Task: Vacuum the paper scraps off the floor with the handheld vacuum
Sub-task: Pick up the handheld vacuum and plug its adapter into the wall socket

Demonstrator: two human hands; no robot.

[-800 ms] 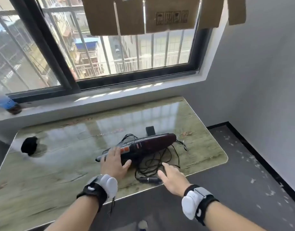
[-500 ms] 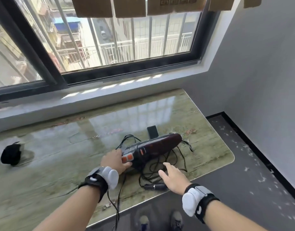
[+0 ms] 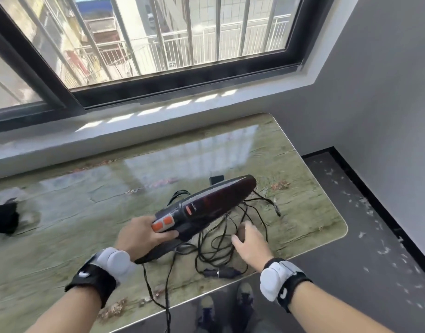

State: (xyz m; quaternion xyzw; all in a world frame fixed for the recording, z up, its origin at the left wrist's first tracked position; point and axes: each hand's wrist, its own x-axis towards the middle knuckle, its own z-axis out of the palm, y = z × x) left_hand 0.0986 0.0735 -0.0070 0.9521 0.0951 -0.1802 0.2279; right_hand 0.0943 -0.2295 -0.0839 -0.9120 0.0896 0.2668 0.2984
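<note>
Glossy green table: tangled black cord, black object; paper scraps on floor.

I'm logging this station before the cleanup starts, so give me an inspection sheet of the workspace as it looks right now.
Surface: glossy green table, window reflected in it.
Job's things: handheld vacuum lifted at the handle; paper scraps on the dark floor at right.
Clutter: black object at table's left edge; small black block behind the vacuum.
Grippers: left hand grips the vacuum handle; right hand on the cord.
Cables: black cord tangled, plug near the front edge.
Surroundings: barred window, grey wall.
</note>
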